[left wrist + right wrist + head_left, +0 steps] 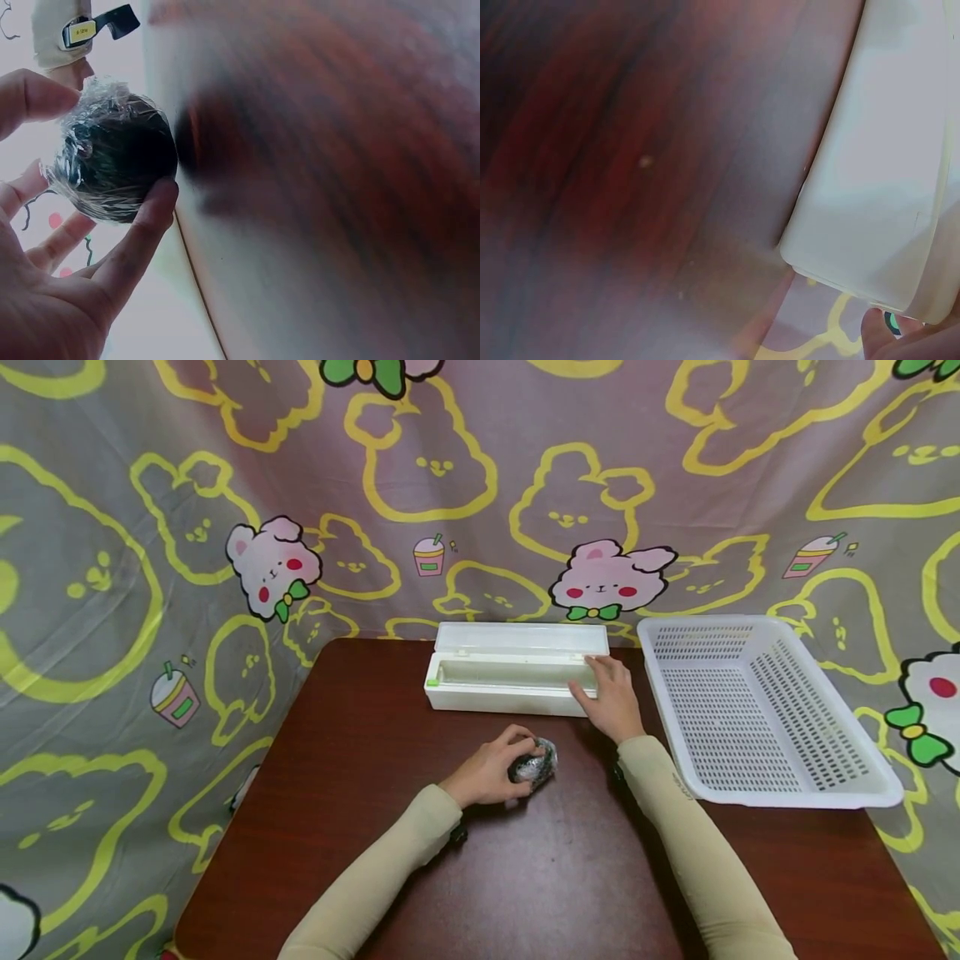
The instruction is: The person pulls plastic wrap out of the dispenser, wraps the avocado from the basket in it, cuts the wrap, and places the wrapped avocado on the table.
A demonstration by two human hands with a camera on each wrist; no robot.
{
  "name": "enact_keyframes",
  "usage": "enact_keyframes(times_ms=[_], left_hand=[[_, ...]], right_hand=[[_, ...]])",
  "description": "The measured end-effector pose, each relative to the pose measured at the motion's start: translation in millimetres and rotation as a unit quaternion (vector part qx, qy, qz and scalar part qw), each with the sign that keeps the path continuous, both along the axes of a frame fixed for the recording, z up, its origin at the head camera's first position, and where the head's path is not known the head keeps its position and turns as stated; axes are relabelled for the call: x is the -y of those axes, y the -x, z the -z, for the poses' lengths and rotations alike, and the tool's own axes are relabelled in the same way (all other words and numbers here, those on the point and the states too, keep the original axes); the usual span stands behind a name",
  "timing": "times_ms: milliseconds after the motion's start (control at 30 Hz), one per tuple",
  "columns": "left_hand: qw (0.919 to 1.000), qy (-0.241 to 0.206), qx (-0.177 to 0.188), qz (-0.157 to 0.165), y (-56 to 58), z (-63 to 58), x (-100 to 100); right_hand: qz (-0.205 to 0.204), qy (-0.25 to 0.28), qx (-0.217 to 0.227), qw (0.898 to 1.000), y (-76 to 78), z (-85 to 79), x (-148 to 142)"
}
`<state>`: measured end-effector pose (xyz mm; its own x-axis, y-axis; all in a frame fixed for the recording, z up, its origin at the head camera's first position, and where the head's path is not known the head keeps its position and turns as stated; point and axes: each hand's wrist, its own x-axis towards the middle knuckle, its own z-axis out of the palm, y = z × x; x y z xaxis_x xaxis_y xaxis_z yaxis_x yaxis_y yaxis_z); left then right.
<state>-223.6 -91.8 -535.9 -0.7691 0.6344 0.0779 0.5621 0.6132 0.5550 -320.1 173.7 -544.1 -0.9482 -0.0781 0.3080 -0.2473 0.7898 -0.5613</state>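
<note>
A dark, round thing wrapped in crinkled clear plastic film point(112, 154) is held in my left hand point(492, 768). The left wrist view shows the thumb and fingers spread round its sides; what lies under the film cannot be made out. At the right end of a long white box point(510, 698) with its lid raised, my right hand point(613, 697) rests with fingers extended over the end and the thumb by the front edge. Only fingertips point(877, 334) show beside the box's end in the right wrist view. A green tab point(432, 682) sits at the box's left end.
A white perforated plastic basket point(675, 735) stands at the right of the dark wood table point(360, 727). A patterned cloth point(465, 460) hangs behind the table and along its left side. Small dark devices are strapped to both wrists.
</note>
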Motion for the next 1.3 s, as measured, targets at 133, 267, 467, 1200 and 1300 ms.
enact_keyframes(times_ms=[133, 267, 467, 1200, 1300], left_hand=[[0.9998, -0.018, -0.002, -0.002, 0.7, -0.8, 2.2], [0.9989, -0.046, -0.003, -0.005, 1.6, -4.7, 5.3], [0.9973, -0.067, -0.028, -0.014, 4.3, -15.7, 12.3], [0.9746, -0.158, -0.087, -0.133, 37.6, -65.2, 81.9], [0.9704, -0.159, -0.097, -0.154, 43.7, -69.3, 95.1]], right_hand=[[0.000, 0.001, 0.000, 1.000, 0.1, 0.0, -0.2], [-0.001, 0.004, 0.002, 1.000, 0.3, -0.1, -0.2], [0.001, 0.004, -0.001, 1.000, 1.4, 1.3, -0.3], [-0.001, 0.008, 0.000, 1.000, 4.0, 3.5, -1.3], [0.000, 0.008, 0.000, 1.000, 3.9, 3.7, -1.3]])
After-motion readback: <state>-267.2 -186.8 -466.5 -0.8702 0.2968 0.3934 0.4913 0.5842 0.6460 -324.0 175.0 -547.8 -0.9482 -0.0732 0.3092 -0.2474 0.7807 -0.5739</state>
